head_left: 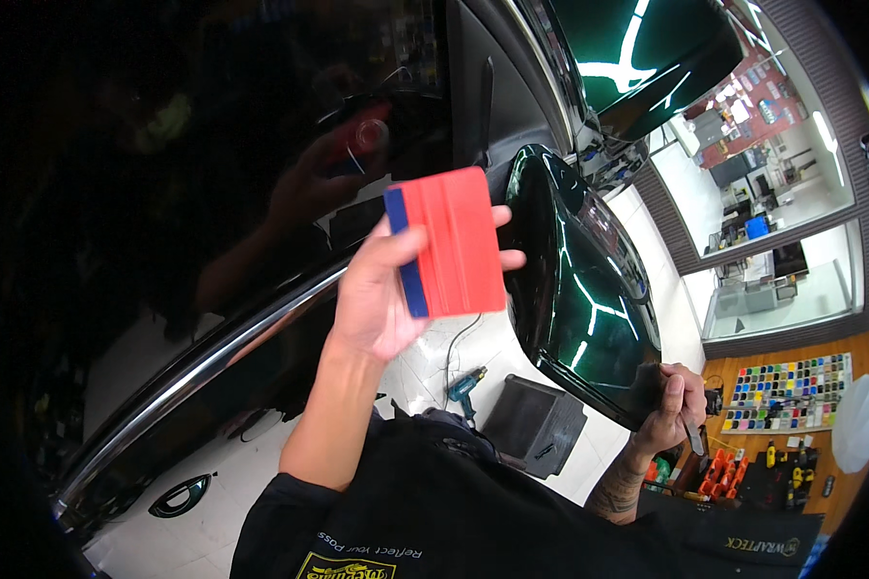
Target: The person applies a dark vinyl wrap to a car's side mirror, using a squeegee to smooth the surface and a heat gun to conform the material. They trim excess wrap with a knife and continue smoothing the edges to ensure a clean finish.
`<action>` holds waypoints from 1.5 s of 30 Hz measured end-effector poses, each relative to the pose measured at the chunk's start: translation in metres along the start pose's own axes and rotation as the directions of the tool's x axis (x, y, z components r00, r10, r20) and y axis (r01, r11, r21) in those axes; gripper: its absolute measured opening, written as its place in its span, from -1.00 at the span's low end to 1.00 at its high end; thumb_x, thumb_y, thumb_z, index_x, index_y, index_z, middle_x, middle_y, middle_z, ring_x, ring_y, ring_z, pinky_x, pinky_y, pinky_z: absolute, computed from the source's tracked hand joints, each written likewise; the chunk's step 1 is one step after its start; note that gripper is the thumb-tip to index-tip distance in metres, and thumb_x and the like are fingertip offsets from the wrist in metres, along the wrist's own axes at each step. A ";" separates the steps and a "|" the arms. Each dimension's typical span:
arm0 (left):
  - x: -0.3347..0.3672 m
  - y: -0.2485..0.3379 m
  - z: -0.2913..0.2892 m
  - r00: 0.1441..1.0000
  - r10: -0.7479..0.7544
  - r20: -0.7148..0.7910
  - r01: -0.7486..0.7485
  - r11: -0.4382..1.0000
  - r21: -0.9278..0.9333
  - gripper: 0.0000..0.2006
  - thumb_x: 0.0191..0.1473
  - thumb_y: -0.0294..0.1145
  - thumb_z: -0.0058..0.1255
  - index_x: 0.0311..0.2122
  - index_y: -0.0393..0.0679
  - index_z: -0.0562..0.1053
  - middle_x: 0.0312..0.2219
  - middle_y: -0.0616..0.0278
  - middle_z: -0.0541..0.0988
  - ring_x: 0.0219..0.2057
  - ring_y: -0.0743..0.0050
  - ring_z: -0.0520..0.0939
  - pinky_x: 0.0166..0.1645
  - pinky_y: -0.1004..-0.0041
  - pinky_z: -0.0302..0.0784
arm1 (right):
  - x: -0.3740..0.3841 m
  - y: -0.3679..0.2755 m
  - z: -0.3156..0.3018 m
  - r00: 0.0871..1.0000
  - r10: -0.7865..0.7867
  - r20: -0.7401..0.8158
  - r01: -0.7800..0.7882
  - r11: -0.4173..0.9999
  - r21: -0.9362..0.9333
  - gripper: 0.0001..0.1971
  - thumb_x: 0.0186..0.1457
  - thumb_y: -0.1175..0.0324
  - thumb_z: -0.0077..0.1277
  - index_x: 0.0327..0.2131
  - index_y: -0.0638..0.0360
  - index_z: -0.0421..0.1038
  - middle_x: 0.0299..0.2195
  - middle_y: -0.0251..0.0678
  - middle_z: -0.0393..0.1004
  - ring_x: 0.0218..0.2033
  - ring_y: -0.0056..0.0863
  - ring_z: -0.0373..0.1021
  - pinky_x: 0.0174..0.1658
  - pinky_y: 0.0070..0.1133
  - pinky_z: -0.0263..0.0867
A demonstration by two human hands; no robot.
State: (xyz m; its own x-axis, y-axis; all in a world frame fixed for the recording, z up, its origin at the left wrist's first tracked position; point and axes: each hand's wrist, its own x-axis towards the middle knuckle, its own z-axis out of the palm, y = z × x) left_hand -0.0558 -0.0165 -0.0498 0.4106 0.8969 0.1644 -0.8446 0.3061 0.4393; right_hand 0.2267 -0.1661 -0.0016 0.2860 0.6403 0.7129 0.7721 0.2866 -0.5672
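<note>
My left hand [377,289] grips a red squeegee [459,251] with a dark blue edge strip, holding it up in front of the car's dark side window [261,145]. My thumb lies across its face, and the fingers are behind it. To its right is the glossy dark green side mirror housing [589,309]. At the housing's lower right end, my right hand [678,405] is closed, with fingers pinched at the edge. A thin silvery piece [693,440] sticks out below those fingers; its kind cannot be made out.
A chrome trim strip [232,352] runs below the window. On the tiled floor are a teal cordless drill [466,388], a black box [536,425] and a dark ring-shaped part [180,496]. A colour sample board [787,391] and orange-handled tools [722,473] are at the right.
</note>
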 end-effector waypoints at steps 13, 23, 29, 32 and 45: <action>-0.021 0.008 0.006 0.969 0.125 -0.213 -0.083 0.977 0.199 -0.48 0.06 -0.10 0.17 -0.02 -0.31 0.36 -0.39 0.21 0.54 -0.44 0.59 0.54 -0.33 0.56 0.51 | 0.003 -0.001 -0.002 1.000 0.001 0.022 -0.001 1.000 -0.011 -0.71 0.14 0.28 -0.01 -0.45 0.39 0.48 -0.58 -0.22 0.45 -0.57 -0.54 0.30 -0.44 -0.61 0.17; 0.058 -0.003 0.016 0.848 0.528 0.052 -0.094 0.053 0.994 -0.78 0.17 -0.39 0.00 -0.24 -0.37 0.36 -0.53 -0.11 0.53 -0.46 0.14 0.58 -0.29 0.30 0.46 | 0.004 0.005 -0.003 0.998 -0.059 0.004 0.059 0.998 0.022 -0.72 0.12 0.31 -0.02 -0.45 0.41 0.48 -0.61 -0.22 0.41 -0.61 -0.51 0.24 -0.49 -0.58 0.09; 0.068 0.008 0.031 0.930 0.366 -0.033 0.065 -0.077 0.995 -0.73 0.18 -0.32 0.02 -0.26 -0.38 0.36 -0.54 -0.17 0.53 -0.46 0.03 0.61 -0.33 0.26 0.47 | 0.009 -0.002 0.001 0.997 -0.072 0.004 0.071 0.994 0.086 -0.68 0.09 0.27 0.00 -0.48 0.44 0.44 -0.72 -0.34 0.21 -0.66 -0.59 0.02 -0.55 -0.58 -0.15; 0.068 0.006 0.031 0.898 0.412 0.154 -0.030 -0.292 0.956 -0.71 0.18 -0.28 0.01 -0.25 -0.38 0.36 -0.53 -0.19 0.52 -0.42 0.01 0.61 -0.32 0.23 0.47 | 0.009 -0.003 -0.002 0.996 -0.086 0.039 0.083 0.995 0.054 -0.69 0.09 0.27 0.00 -0.49 0.43 0.44 -0.73 -0.34 0.21 -0.66 -0.58 0.02 -0.55 -0.58 -0.14; 0.060 0.022 0.028 0.930 0.350 0.115 -0.061 -0.162 0.985 -0.70 0.19 -0.33 -0.04 -0.20 -0.45 0.36 -0.52 -0.24 0.55 -0.44 -0.18 0.62 -0.35 0.21 0.51 | 0.003 -0.007 -0.001 0.999 -0.013 0.048 0.016 0.999 -0.049 -0.75 0.14 0.32 -0.03 -0.41 0.38 0.47 -0.59 -0.27 0.42 -0.57 -0.60 0.25 -0.45 -0.65 0.12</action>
State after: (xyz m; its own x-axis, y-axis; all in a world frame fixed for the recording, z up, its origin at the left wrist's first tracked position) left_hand -0.0400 0.0351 -0.0057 0.1255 0.9043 0.4080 0.4501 -0.4184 0.7889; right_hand 0.2231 -0.1665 0.0051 0.2480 0.6699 0.6998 0.8034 0.2614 -0.5350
